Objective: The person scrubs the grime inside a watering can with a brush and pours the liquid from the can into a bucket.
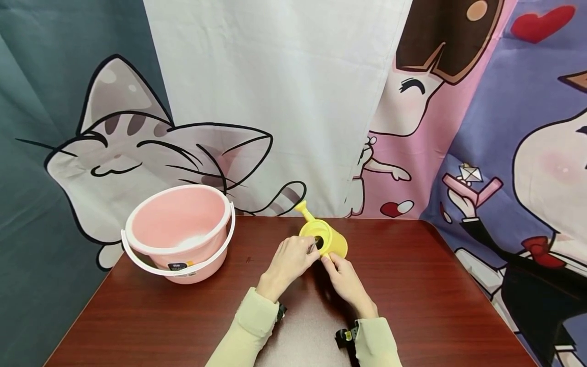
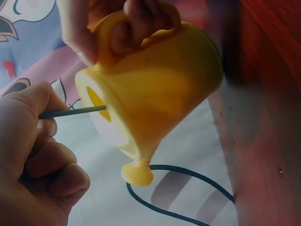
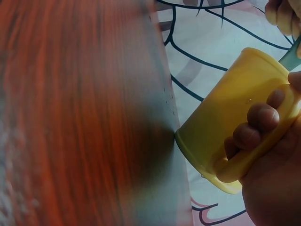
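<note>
Nearest us, pale cream-green sleeves end at the wrists. The left hand pinches a thin, dark green stick between thumb and fingers, its far end at the mouth of a yellow, plastic-looking watering can; depth inside: cannot tell. The right hand has its fingers curled round the can's loop handle. We note the can tilted above the reddish-brown wood-grain table, spout away from us; base contact unclear. Left of it, well apart: a pink round bucket, white bail. Behind, we record a cartoon-printed cloth.
</note>
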A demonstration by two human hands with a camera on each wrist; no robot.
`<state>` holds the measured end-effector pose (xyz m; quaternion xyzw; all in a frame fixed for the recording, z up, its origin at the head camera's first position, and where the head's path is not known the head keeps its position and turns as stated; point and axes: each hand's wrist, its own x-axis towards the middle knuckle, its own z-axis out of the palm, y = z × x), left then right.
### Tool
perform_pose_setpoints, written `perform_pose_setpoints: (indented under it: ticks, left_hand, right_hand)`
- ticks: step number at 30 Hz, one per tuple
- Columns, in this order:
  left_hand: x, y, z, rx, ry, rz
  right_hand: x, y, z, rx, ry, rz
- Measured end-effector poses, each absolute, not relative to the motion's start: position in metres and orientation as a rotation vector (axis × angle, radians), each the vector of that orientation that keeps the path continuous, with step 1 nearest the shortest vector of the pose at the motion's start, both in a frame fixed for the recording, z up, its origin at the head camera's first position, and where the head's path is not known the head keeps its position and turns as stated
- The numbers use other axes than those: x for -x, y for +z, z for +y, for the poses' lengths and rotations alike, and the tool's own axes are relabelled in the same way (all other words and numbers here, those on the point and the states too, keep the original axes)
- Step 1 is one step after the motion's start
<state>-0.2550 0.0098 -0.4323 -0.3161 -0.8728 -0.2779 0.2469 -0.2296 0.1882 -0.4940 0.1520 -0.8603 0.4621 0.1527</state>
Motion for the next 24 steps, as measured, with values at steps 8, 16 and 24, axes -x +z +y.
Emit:
perform_pose_setpoints:
  ticks: [8, 16, 24]
  left_hand:
    - [0.259, -0.440, 0.010, 0.853, -0.767, -2.377]
    - [0.261, -0.445, 0.011, 0.835, -0.772, -2.353]
    - [0.259, -0.437, 0.008, 0.815, -0.755, -2.357]
  right_hand:
    - [0.230, -0.495, 0.187, -0.470, 1.303, -2.474]
    - [0.230, -0.495, 0.186, -0.474, 1.318, -2.473]
    - [0.230, -0.495, 0.187, -0.450, 1.340, -2.482]
